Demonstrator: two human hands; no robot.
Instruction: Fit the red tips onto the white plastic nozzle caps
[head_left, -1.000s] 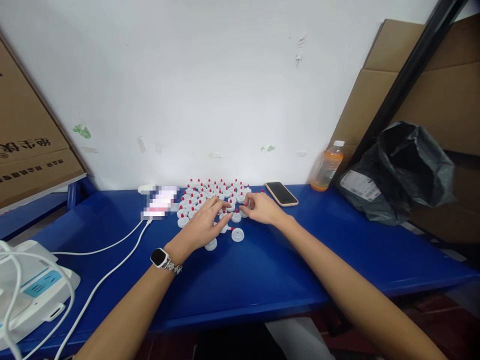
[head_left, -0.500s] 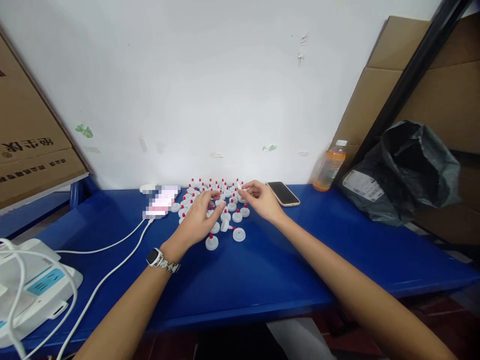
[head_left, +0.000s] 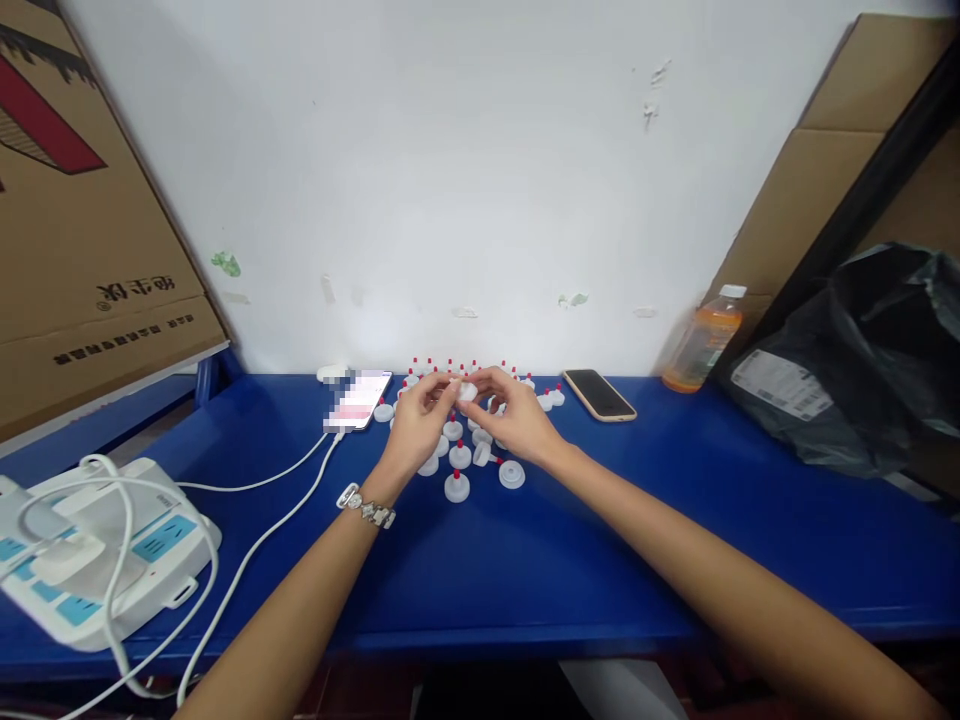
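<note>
A white round bottle cap (head_left: 467, 392) is held up between my two hands, above the other caps. My left hand (head_left: 418, 420), with a metal watch band on its wrist, pinches the cap's left side. From the other side, the fingers of my right hand (head_left: 519, 418) grip the same cap; its tip is hidden. Around and beneath the hands lie many white caps with red tips. One upright cap (head_left: 457, 487) stands nearest the front, a tipped-over cap (head_left: 484, 455) lies on its side, and a flat disc-like cap (head_left: 511, 474) sits right of it.
On the blue table (head_left: 480, 590), a lit phone (head_left: 367, 398) with a cable lies left of the caps. A dark phone (head_left: 600, 395), an orange drink bottle (head_left: 703, 340) and a black plastic bag (head_left: 847, 370) are rightward. A white power strip (head_left: 142, 550) with looping cables occupies the left.
My hands have come together over the caps and now both grip one cap. The right hand's cap was nearer the wall before. The camera view has shifted left.
</note>
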